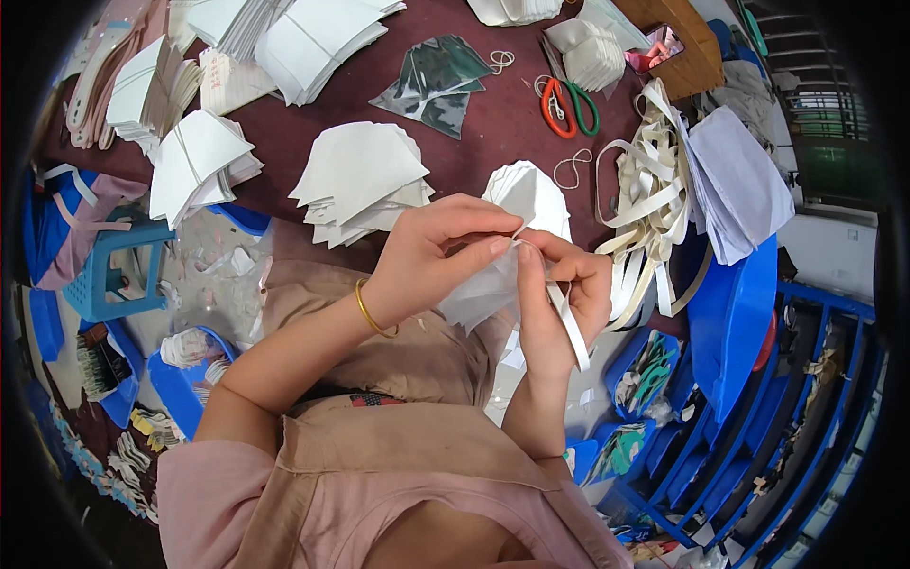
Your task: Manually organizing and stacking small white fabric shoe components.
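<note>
My left hand [444, 248], with a gold bangle at the wrist, pinches the upper edge of a thin white sheet piece [481, 292]. Close beside it my right hand [567, 292] is closed on a narrow off-white strip [567, 322], whose loose end hangs below the fingers. Both sets of fingertips meet at the top of the sheet piece, where the strip's other end seems to lie; the fingers partly hide that spot. Just beyond the hands, a stack of white cut pieces [527, 194] lies at the table edge. Another fanned stack [363, 175] sits left of it.
On the dark red table [464, 156] are orange-and-green-handled scissors [569, 109], dark clear film pieces [436, 83] and a tangle of off-white strips [654, 190]. A phone [662, 45] leans at the back. Blue bins [185, 375] and a blue rack [758, 417] stand lower down.
</note>
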Available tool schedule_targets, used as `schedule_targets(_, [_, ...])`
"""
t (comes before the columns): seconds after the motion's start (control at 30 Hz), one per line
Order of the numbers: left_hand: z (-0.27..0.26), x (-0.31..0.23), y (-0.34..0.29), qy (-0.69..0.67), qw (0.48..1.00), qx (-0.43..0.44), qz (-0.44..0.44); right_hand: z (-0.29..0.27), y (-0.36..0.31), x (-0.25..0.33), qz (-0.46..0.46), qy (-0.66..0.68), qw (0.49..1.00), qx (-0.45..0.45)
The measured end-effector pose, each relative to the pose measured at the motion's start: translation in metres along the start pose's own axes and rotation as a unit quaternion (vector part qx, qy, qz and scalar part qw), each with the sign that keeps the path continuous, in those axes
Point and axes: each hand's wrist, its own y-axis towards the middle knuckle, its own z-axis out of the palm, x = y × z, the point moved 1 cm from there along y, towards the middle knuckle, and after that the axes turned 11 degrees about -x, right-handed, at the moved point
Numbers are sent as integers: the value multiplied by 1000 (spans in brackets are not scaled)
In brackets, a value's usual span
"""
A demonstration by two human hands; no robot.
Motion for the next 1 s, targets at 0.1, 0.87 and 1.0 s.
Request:
schedule_targets(0.1, [4, -1, 1, 2, 999, -28, 23, 4, 1, 2, 12, 29, 999, -12])
schedule_targets(0.87, [13, -9, 1, 177, 970, -51, 156, 8, 1, -4, 4, -47, 997, -54])
schedule_targets(1.0, [14, -9, 2, 179, 969, -50, 160, 7, 1, -4, 4, -52, 997, -53])
